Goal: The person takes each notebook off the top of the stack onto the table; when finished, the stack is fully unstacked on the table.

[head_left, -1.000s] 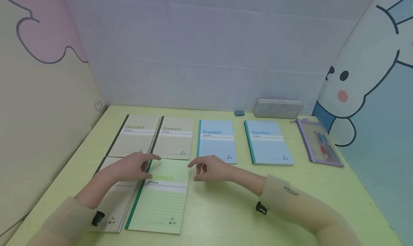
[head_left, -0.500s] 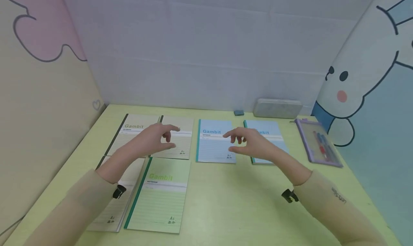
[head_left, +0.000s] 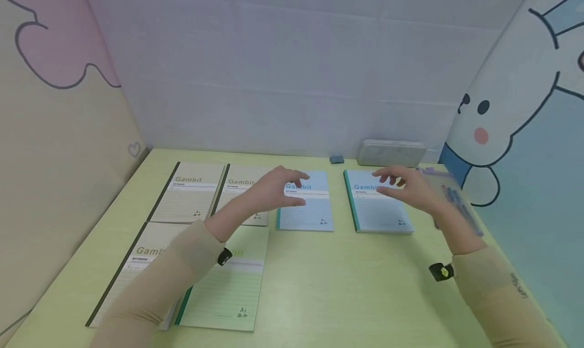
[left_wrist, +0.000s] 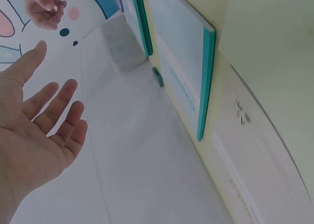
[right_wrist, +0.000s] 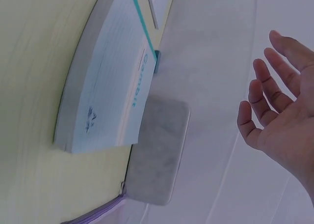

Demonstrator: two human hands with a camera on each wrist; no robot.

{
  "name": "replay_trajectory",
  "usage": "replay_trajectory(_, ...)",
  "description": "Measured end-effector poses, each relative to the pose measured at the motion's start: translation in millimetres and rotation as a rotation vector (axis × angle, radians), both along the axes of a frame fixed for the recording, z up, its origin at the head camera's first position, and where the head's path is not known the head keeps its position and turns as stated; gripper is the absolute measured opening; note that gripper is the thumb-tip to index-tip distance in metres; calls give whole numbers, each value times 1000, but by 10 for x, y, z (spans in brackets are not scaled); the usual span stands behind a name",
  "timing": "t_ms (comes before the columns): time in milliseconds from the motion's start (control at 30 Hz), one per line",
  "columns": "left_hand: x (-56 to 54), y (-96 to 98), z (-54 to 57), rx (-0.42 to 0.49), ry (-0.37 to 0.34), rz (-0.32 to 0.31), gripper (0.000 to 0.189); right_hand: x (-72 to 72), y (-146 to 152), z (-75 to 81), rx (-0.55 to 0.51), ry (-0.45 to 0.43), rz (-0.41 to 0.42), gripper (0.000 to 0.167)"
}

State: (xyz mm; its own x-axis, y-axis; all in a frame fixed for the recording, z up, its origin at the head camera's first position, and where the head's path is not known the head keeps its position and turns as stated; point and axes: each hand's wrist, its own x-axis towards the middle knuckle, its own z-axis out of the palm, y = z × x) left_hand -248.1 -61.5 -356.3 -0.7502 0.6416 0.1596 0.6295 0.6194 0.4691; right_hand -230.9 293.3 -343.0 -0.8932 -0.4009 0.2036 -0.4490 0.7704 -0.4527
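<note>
My left hand (head_left: 278,188) hovers with fingers and thumb apart, overlapping the left blue notebook (head_left: 303,216) and the edge of a grey notebook (head_left: 232,183) in the head view. Over the right blue notebook (head_left: 376,214) is my right hand (head_left: 408,186), fingers spread and holding nothing. In the right wrist view this blue notebook (right_wrist: 110,86) looks thick, like a stack, and sits well away from the fingers. A green notebook (head_left: 228,297) lies at the front, partly covered by my left sleeve. Beside it is another grey notebook (head_left: 137,267).
A further grey notebook (head_left: 189,196) lies at the back left. Along the back edge are a small dark eraser-like block (head_left: 336,159) and a grey case (head_left: 391,153). A purple-edged zip pouch with pens (head_left: 461,201) lies far right, partly behind my right hand. Walls enclose the table.
Both hands have lifted away from the green notebook and moved right and farther back, over the two blue notebooks. The notebooks keep their places.
</note>
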Motion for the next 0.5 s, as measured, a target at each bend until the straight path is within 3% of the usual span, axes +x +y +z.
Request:
replay_trajectory(233, -64, 551, -247, -10, -11, -64, 73, -74, 335, -110, 17, -97, -96, 42)
replay_trajectory(500, -195, 1031, -552, 109, -200, -47, 96, -132, 573, -393, 81, -143, -140, 57)
